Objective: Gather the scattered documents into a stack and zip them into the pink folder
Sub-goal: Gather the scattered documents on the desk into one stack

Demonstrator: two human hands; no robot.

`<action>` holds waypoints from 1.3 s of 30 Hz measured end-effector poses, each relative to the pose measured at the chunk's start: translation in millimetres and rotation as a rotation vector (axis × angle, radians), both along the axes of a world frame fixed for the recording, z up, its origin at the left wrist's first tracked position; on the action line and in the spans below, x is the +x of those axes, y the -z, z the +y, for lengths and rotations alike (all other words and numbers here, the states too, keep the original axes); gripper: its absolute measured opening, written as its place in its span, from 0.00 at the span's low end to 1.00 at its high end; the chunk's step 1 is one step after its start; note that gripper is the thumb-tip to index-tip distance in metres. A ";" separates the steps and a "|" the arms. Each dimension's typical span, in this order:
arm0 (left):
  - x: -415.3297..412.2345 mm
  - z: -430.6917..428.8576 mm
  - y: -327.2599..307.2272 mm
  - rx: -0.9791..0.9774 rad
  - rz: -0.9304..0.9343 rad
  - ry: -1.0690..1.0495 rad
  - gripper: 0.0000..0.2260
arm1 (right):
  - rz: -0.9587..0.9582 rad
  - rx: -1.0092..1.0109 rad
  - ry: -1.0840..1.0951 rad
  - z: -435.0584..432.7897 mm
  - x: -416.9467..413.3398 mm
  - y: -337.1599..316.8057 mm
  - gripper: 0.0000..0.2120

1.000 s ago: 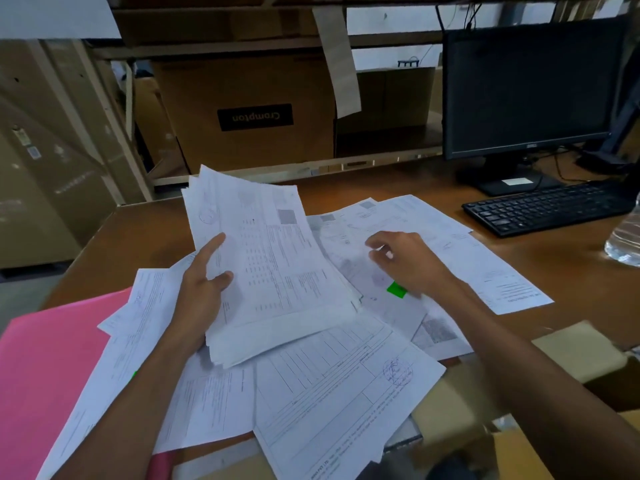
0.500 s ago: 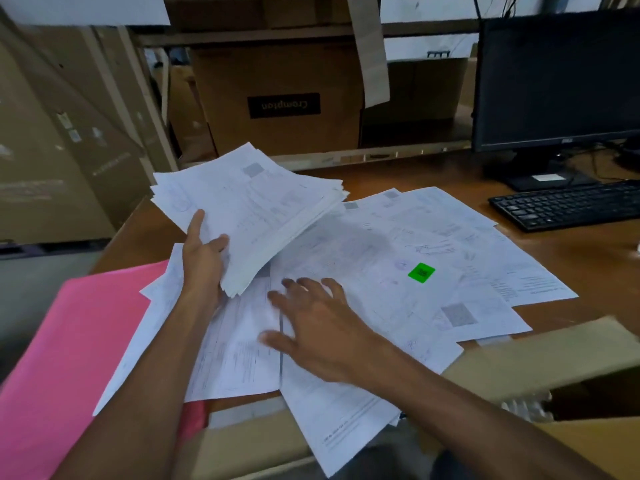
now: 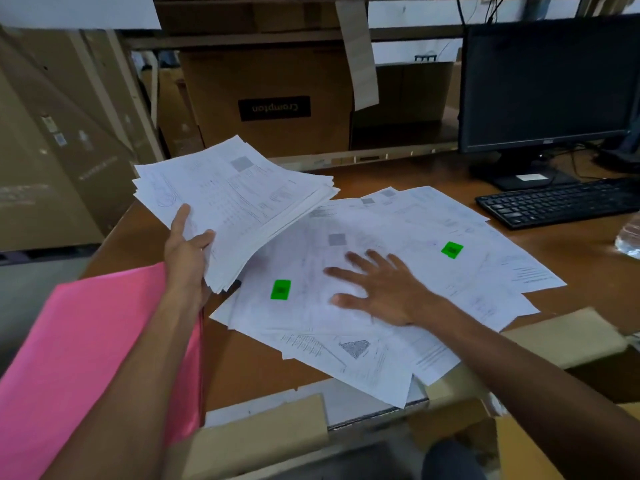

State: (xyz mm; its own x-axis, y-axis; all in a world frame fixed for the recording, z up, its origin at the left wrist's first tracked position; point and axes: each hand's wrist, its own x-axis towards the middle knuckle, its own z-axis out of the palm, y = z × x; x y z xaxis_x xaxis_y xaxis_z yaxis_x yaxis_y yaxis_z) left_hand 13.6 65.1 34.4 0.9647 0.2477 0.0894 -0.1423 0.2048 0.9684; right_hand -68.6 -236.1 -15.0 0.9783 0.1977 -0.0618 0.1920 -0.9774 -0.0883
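Brown desk (image 3: 259,358), pink folder (image 3: 86,341) possibly shut, left hand (image 3: 187,251) gripping document stack (image 3: 235,202)

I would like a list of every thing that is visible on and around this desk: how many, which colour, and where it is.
paper stack: one, white, lifted above the desk's left part
loose papers: many, white, overlapping across the desk's middle
green stickers: two, green, one on a near sheet, one further right
pink folder: one, pink, near left, under the left arm
desk: one, brown
monitor: one, black, far right, screen dark
keyboard: one, black, before the monitor
cardboard boxes: several, brown, behind and left of the desk
left hand: grips the paper stack
right hand: flat, fingers spread, on the loose papers
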 end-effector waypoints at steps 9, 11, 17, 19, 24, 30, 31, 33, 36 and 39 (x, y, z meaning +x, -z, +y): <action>-2.8 -2.8 7.9 0.095 0.012 0.103 0.27 | 0.043 0.081 0.169 -96.3 11.3 -1.0 0.31; -5.3 -4.2 9.8 0.157 0.010 0.167 0.27 | 0.055 0.146 0.177 -107.2 15.0 -1.6 0.32; -8.4 -10.6 17.6 0.262 0.029 0.394 0.26 | 0.101 0.369 0.283 -113.4 27.7 -18.5 0.25; -7.3 -11.8 20.1 0.297 0.054 0.442 0.27 | 0.056 0.388 0.398 -105.9 34.9 -21.2 0.21; -4.9 -15.7 24.9 0.338 0.122 0.442 0.27 | -0.089 0.309 0.617 -75.0 49.4 -26.3 0.21; -5.6 -20.8 26.2 0.412 0.063 0.388 0.22 | -0.311 0.819 0.719 -75.9 47.4 -23.3 0.16; -5.6 -21.4 26.1 0.428 0.054 0.383 0.22 | -0.346 0.856 0.686 -78.5 46.8 -21.9 0.17; -5.0 -22.3 26.2 0.470 0.034 0.374 0.22 | -0.494 0.894 0.599 -85.6 45.4 -22.9 0.18; -4.1 -23.7 26.4 0.526 0.018 0.361 0.22 | -0.715 1.477 0.428 -92.1 39.5 -40.5 0.20; -2.7 -23.5 28.2 0.531 0.018 0.358 0.22 | -0.500 2.131 0.287 -98.7 33.1 -46.3 0.18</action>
State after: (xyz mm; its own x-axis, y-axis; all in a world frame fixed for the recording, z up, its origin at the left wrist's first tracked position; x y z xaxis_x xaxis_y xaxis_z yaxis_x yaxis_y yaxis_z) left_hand 10.9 41.7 6.2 0.9820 -0.1634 0.0945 -0.1370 -0.2719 0.9525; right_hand -35.6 -334.9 31.4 0.8472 -0.4997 0.1805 0.4435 0.4783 -0.7580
